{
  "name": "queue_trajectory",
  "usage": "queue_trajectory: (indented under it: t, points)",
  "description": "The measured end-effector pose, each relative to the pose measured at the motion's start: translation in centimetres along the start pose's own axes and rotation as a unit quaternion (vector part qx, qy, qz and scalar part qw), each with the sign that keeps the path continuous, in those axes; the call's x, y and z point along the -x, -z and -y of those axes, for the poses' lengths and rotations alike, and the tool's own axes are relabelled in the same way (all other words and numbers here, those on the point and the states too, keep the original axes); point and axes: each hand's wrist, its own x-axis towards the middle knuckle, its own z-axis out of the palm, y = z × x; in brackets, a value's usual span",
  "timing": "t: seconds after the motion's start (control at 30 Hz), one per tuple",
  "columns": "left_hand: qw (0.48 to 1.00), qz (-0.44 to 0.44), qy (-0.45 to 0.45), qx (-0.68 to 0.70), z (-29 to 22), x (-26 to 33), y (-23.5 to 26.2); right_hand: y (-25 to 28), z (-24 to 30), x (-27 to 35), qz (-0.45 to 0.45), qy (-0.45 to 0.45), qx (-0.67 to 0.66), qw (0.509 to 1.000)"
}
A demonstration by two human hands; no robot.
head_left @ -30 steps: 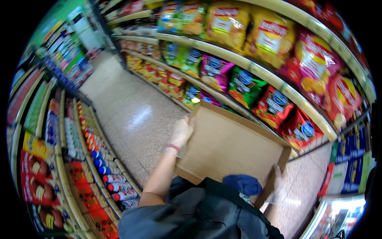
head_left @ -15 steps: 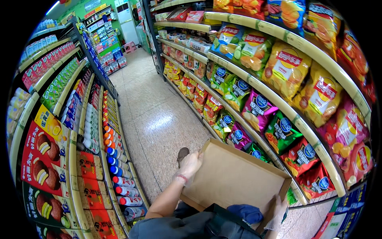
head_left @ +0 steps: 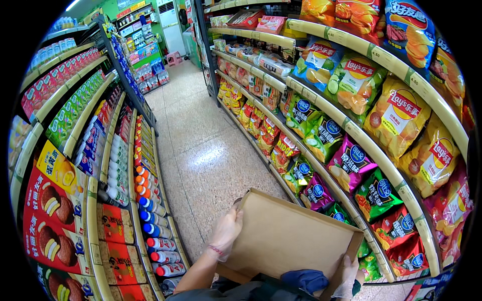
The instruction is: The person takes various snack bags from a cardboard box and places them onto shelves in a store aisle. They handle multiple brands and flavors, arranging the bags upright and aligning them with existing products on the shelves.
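A shallow open cardboard box (head_left: pixel 291 233) is held in front of my body, tilted, with its plain brown inside showing. My left hand (head_left: pixel 227 232), in a thin clear glove with a red band at the wrist, is closed on its left edge. My right hand (head_left: pixel 346 277), gloved the same way, grips the right edge near the near corner; part of its fingers is hidden. A dark blue crumpled cloth-like thing (head_left: pixel 304 279) shows at the box's near end. I cannot tell whether it lies inside.
Along the right, a curved-looking shelf rack (head_left: pixel 346 120) carries bags of chips (head_left: pixel 401 120) close to the box. On the left, another rack holds boxed cakes (head_left: pixel 52 205), drink cartons (head_left: pixel 75 110) and capped bottles (head_left: pixel 155 231). A tiled aisle (head_left: pixel 201 145) runs ahead to a pink stool (head_left: pixel 174 58).
My view has shifted, so the right shelves sit farther right. The box and both hands appear lower in the picture, the left hand also slightly more to the left. Both hands keep their hold.
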Motion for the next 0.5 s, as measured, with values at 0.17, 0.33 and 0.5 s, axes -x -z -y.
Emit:
queue_trajectory:
  t: [0.17, 0.33, 0.5]
  points:
    - [0.999, -0.008, 0.024, -0.043, 1.1, -0.8, 2.6, -3.2, 1.8, 0.6, 0.027, -0.068, -0.022, 0.997]
    - [0.999, -0.042, -0.013, -0.006, 3.5, -1.3, 4.2, -5.8, 2.8, 1.3, 0.014, 0.001, -0.023, 1.0]
    - [0.998, -0.06, 0.004, -0.001, 4.5, -0.5, 5.2, -6.9, 9.2, 2.9, 0.005, -0.034, 0.066, 0.997]
